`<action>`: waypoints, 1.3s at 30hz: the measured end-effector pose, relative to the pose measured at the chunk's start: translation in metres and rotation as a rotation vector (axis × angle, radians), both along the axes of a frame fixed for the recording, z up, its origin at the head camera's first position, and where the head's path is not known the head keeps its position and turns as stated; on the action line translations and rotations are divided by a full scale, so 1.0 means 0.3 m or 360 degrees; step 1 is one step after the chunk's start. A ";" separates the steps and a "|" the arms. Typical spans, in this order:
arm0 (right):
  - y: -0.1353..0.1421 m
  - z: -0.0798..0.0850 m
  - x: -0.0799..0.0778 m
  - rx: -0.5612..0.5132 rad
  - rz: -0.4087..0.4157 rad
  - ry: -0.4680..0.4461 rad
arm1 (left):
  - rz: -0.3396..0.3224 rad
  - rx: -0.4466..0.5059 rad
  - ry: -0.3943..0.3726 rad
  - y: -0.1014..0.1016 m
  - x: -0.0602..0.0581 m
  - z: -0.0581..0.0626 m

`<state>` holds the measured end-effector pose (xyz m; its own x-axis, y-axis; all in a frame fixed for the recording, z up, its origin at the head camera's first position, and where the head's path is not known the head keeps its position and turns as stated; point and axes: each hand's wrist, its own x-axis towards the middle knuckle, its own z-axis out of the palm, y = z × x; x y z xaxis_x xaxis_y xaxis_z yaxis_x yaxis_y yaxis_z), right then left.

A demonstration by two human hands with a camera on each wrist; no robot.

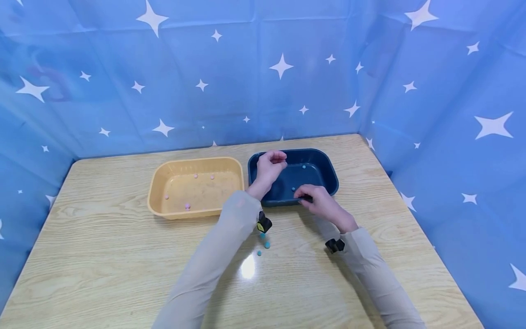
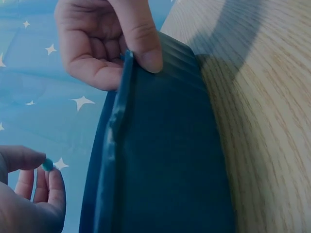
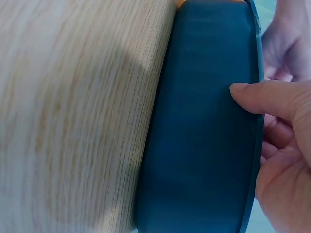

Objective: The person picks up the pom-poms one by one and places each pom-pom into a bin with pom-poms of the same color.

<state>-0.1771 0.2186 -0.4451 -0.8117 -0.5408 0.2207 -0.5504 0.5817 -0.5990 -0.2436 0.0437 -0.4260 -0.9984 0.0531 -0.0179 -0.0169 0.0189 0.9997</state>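
My left hand (image 1: 269, 169) is above the left part of a dark blue plastic bin (image 1: 328, 173). Between its thumb and fingers it pinches a small teal ball (image 2: 47, 164), seen in the left wrist view but hidden in the head view. My right hand (image 1: 319, 202) grips the bin's near rim, with the thumb (image 3: 248, 94) against the outer wall and the fingers inside. Two small teal balls show on the bin floor, one ball (image 1: 304, 167) toward the back and another ball (image 1: 293, 188) close to the right fingertips.
Left of the dark blue bin stands a yellow bin (image 1: 154, 196) holding several small pink balls (image 1: 187, 206). Three teal balls (image 1: 267, 245) lie on the wooden table (image 1: 102, 256) beside the left forearm. Blue star-patterned curtains (image 1: 242, 68) enclose the back and sides.
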 end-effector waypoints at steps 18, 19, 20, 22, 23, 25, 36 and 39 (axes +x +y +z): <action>-0.003 -0.001 -0.001 -0.0018 0.0007 -0.0006 | 0.0021 0.0037 0.0035 -0.018 0.025 0.009; -0.003 -0.002 -0.001 -0.0017 0.0006 -0.0007 | 0.0008 0.0032 0.0049 -0.022 0.032 0.012; -0.003 -0.003 -0.001 -0.0015 0.0005 -0.0006 | -0.0007 0.0031 0.0064 -0.027 0.039 0.015; -0.002 -0.004 -0.002 -0.0015 0.0003 0.0000 | -0.0036 0.0035 0.0082 -0.038 0.054 0.022; -0.002 -0.005 -0.003 -0.0014 0.0004 0.0007 | -0.0051 0.0042 0.0089 -0.045 0.062 0.025; -0.001 -0.007 -0.004 -0.0013 0.0004 0.0013 | -0.0079 0.0061 0.0097 -0.057 0.080 0.033; -0.005 -0.004 -0.003 -0.0017 0.0001 -0.0003 | -0.0197 0.0119 0.0133 -0.113 0.188 0.030; -0.005 -0.004 -0.003 -0.0010 0.0000 -0.0002 | -0.0226 0.0110 0.0125 -0.127 0.213 0.024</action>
<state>-0.1780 0.2171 -0.4463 -0.8119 -0.5394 0.2233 -0.5498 0.5777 -0.6033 -0.1797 0.0056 -0.4189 -0.9790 0.1921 0.0685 0.0592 -0.0535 0.9968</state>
